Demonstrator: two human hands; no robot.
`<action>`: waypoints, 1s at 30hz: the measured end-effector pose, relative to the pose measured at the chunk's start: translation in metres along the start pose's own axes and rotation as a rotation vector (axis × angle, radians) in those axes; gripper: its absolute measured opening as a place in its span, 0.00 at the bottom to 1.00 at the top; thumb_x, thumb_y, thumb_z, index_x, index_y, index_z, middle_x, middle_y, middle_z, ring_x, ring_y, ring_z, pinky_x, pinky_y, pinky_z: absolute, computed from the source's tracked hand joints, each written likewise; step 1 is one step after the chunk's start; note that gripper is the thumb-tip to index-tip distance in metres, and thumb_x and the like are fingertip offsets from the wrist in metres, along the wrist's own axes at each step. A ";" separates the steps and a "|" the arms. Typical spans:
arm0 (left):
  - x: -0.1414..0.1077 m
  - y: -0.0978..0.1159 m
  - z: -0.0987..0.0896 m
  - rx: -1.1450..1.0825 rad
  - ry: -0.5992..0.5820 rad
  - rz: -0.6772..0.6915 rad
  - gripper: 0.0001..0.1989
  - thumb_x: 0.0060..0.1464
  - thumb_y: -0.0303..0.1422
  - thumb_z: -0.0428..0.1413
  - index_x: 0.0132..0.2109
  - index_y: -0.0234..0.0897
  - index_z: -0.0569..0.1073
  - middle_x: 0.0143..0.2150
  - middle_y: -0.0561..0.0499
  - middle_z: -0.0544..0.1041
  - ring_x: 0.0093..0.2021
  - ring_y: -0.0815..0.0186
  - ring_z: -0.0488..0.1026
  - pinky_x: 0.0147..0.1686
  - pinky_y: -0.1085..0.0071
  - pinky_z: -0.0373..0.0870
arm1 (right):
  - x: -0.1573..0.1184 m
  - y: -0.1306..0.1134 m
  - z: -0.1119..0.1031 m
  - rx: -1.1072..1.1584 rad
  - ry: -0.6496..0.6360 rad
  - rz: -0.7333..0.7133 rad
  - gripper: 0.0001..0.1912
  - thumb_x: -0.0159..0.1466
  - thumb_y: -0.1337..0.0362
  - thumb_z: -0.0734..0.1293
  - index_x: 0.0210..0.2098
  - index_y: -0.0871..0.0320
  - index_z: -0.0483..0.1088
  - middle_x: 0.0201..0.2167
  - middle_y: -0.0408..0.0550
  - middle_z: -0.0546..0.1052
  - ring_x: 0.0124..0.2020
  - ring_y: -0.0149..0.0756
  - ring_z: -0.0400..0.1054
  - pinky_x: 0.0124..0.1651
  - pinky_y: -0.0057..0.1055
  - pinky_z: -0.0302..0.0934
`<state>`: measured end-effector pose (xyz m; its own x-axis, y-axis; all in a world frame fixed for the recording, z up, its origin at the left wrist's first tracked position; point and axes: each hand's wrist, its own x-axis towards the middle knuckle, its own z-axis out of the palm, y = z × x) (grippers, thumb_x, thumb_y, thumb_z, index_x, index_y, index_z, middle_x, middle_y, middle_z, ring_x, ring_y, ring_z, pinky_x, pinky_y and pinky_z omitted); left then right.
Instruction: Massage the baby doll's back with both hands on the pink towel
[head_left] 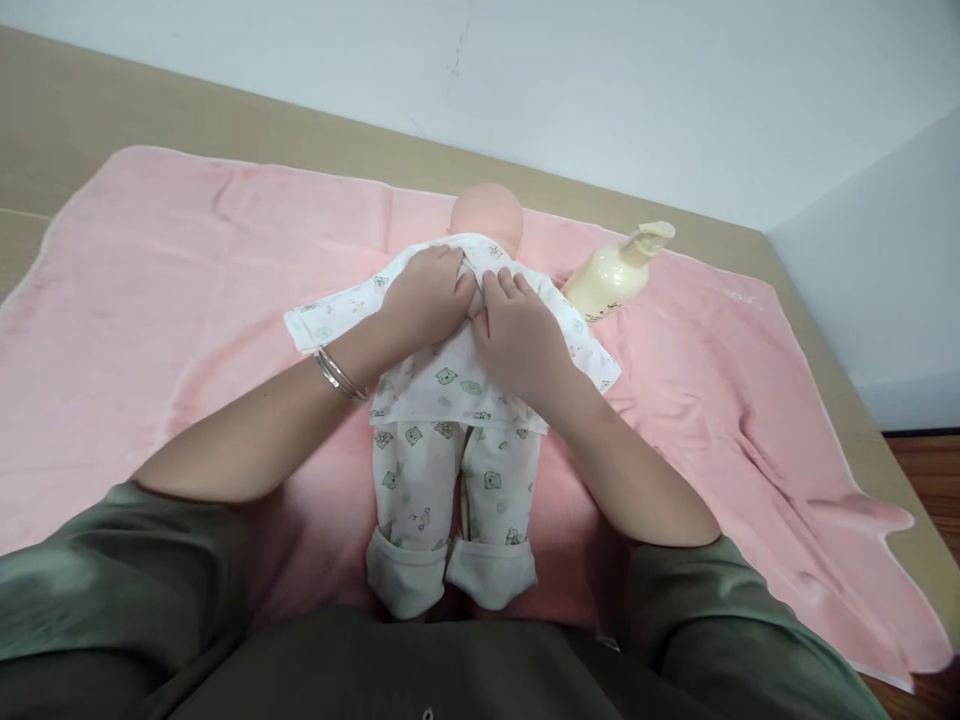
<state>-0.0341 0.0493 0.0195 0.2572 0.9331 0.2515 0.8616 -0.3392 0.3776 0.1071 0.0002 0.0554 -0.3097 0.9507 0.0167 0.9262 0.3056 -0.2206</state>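
A baby doll [489, 207] lies on its back, its bald head away from me and its feet toward me. It wears a white long-sleeved baby shirt [450, 385] printed with small green animals, and matching trousers [491, 480] with turned-up cuffs. Both my hands are at the shirt's upper front. My left hand [427, 295], with bangles on its wrist, has its fingers bent and closed on the fabric near the neckline. Beside it, my right hand [521, 330] grips the shirt front with fingers together and thumb close to them. The fastening under my fingertips is hidden.
A pink blanket [285, 250] spreads under the doll over a wooden table [247, 110]. Right of the doll, a cream pump bottle [611, 275] leans tilted near its sleeve. A white wall [600, 90] stands behind the table.
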 end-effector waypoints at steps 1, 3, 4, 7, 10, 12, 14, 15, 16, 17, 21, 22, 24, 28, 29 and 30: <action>0.002 -0.002 0.003 -0.002 0.007 -0.019 0.18 0.66 0.30 0.40 0.45 0.34 0.74 0.47 0.36 0.79 0.49 0.49 0.76 0.54 0.51 0.73 | -0.003 -0.002 -0.002 -0.004 -0.018 -0.009 0.31 0.74 0.68 0.53 0.74 0.76 0.56 0.75 0.71 0.59 0.78 0.64 0.50 0.78 0.55 0.52; 0.003 -0.003 0.010 -0.002 0.049 -0.050 0.19 0.66 0.30 0.38 0.48 0.34 0.73 0.50 0.35 0.79 0.52 0.49 0.75 0.56 0.51 0.72 | -0.004 -0.002 -0.006 0.007 -0.021 -0.030 0.29 0.74 0.68 0.53 0.70 0.73 0.62 0.72 0.70 0.65 0.76 0.62 0.56 0.75 0.53 0.57; 0.002 -0.003 0.013 -0.006 0.077 -0.060 0.19 0.66 0.30 0.38 0.49 0.34 0.73 0.52 0.35 0.79 0.54 0.48 0.75 0.58 0.50 0.71 | -0.003 0.000 -0.007 0.022 -0.005 -0.039 0.26 0.74 0.69 0.52 0.66 0.71 0.67 0.68 0.68 0.70 0.73 0.60 0.61 0.72 0.53 0.60; -0.001 -0.002 0.021 -0.052 0.118 -0.071 0.21 0.67 0.31 0.38 0.55 0.33 0.72 0.58 0.34 0.78 0.60 0.47 0.72 0.64 0.48 0.67 | 0.009 0.009 -0.002 0.091 0.044 -0.067 0.24 0.74 0.68 0.51 0.58 0.65 0.73 0.61 0.63 0.76 0.67 0.56 0.67 0.69 0.54 0.64; -0.002 -0.002 0.022 -0.099 0.107 -0.064 0.22 0.68 0.33 0.38 0.58 0.34 0.72 0.63 0.35 0.76 0.64 0.48 0.70 0.68 0.48 0.64 | 0.023 0.019 0.013 0.145 0.089 -0.060 0.28 0.72 0.68 0.53 0.69 0.64 0.65 0.74 0.59 0.64 0.77 0.56 0.55 0.78 0.57 0.52; -0.003 -0.003 0.021 -0.104 0.095 -0.063 0.23 0.69 0.34 0.38 0.59 0.33 0.72 0.64 0.35 0.75 0.65 0.49 0.70 0.69 0.49 0.62 | 0.029 0.021 0.023 0.159 0.139 -0.024 0.31 0.71 0.68 0.54 0.72 0.64 0.61 0.77 0.58 0.58 0.79 0.54 0.49 0.81 0.60 0.45; -0.003 -0.004 0.021 -0.099 0.095 -0.063 0.24 0.69 0.34 0.37 0.61 0.32 0.71 0.65 0.35 0.75 0.66 0.50 0.69 0.70 0.50 0.62 | 0.030 0.021 0.029 0.167 0.175 -0.001 0.32 0.70 0.68 0.53 0.73 0.64 0.61 0.77 0.58 0.58 0.80 0.53 0.49 0.81 0.61 0.43; -0.002 -0.004 0.022 -0.094 0.098 -0.061 0.24 0.70 0.34 0.37 0.62 0.31 0.71 0.65 0.35 0.75 0.66 0.50 0.70 0.70 0.50 0.61 | 0.030 0.019 0.031 0.169 0.180 0.003 0.32 0.70 0.68 0.54 0.73 0.64 0.61 0.77 0.58 0.58 0.80 0.53 0.49 0.81 0.61 0.43; -0.002 -0.004 0.022 -0.091 0.102 -0.058 0.25 0.70 0.34 0.37 0.62 0.31 0.70 0.65 0.35 0.75 0.66 0.50 0.70 0.70 0.50 0.61 | 0.029 0.018 0.031 0.170 0.182 0.005 0.33 0.70 0.68 0.54 0.73 0.64 0.61 0.77 0.58 0.58 0.80 0.53 0.49 0.81 0.60 0.43; -0.002 -0.005 0.023 -0.089 0.104 -0.055 0.25 0.70 0.33 0.37 0.63 0.30 0.70 0.65 0.34 0.75 0.66 0.49 0.70 0.70 0.49 0.61 | 0.028 0.016 0.031 0.169 0.179 0.006 0.33 0.70 0.69 0.54 0.73 0.64 0.61 0.77 0.58 0.59 0.80 0.52 0.49 0.81 0.59 0.43; -0.006 -0.002 0.022 -0.096 0.104 -0.053 0.25 0.71 0.33 0.37 0.64 0.30 0.69 0.65 0.32 0.74 0.68 0.46 0.69 0.71 0.43 0.61 | 0.026 0.015 0.026 0.150 0.166 0.020 0.33 0.70 0.70 0.55 0.74 0.64 0.60 0.77 0.57 0.58 0.80 0.52 0.49 0.82 0.55 0.43; -0.008 0.001 0.020 -0.096 0.106 -0.053 0.25 0.71 0.33 0.37 0.63 0.31 0.70 0.65 0.32 0.74 0.68 0.46 0.69 0.70 0.43 0.61 | 0.027 0.018 0.025 0.146 0.163 0.009 0.33 0.70 0.70 0.55 0.74 0.65 0.60 0.77 0.58 0.59 0.80 0.51 0.50 0.82 0.54 0.43; -0.015 0.008 0.014 -0.076 0.109 -0.054 0.23 0.71 0.32 0.38 0.60 0.32 0.73 0.62 0.33 0.76 0.66 0.46 0.70 0.69 0.44 0.64 | 0.033 0.028 0.021 0.151 0.145 -0.047 0.33 0.70 0.69 0.57 0.73 0.66 0.62 0.76 0.58 0.60 0.79 0.49 0.51 0.82 0.51 0.45; -0.026 0.024 -0.001 0.016 0.094 -0.042 0.20 0.69 0.31 0.42 0.55 0.31 0.75 0.57 0.35 0.78 0.63 0.46 0.72 0.68 0.48 0.68 | 0.044 0.053 0.014 0.245 0.114 -0.144 0.31 0.72 0.64 0.56 0.72 0.61 0.63 0.76 0.53 0.61 0.79 0.43 0.52 0.82 0.52 0.48; -0.027 0.026 -0.004 0.031 0.079 -0.031 0.20 0.69 0.31 0.42 0.54 0.30 0.75 0.57 0.34 0.78 0.63 0.47 0.72 0.68 0.48 0.68 | 0.045 0.056 0.013 0.250 0.110 -0.136 0.30 0.73 0.63 0.54 0.72 0.61 0.63 0.76 0.52 0.61 0.79 0.42 0.52 0.82 0.55 0.47; -0.026 0.027 -0.006 0.040 0.062 -0.021 0.19 0.69 0.30 0.42 0.54 0.29 0.75 0.57 0.34 0.78 0.63 0.47 0.72 0.67 0.49 0.68 | 0.044 0.056 0.013 0.235 0.109 -0.118 0.30 0.74 0.63 0.53 0.72 0.61 0.63 0.76 0.53 0.60 0.80 0.43 0.51 0.82 0.58 0.45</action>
<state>-0.0202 0.0152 0.0280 0.2124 0.9304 0.2987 0.8837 -0.3134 0.3477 0.1421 0.0588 0.0315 -0.3761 0.9131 0.1577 0.8057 0.4063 -0.4309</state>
